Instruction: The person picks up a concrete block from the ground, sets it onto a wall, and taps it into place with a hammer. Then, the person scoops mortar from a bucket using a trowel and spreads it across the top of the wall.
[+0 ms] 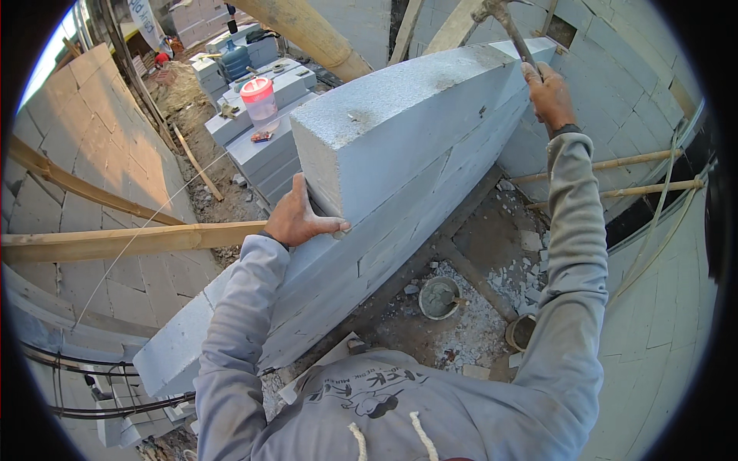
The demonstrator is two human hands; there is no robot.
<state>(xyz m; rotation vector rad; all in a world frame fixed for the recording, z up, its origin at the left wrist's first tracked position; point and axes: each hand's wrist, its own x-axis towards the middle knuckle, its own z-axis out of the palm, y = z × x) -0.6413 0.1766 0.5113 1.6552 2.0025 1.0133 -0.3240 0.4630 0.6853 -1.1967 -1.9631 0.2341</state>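
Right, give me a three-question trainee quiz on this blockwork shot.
1. True or false: the left hand rests on the near end of the top grey block.
2. What does the right hand grip?
A. a trowel
B. a hammer
C. a spirit level
3. Fill in: the clear jug on the stacked blocks behind the wall has a ____ lid.

Key:
1. true
2. B
3. red
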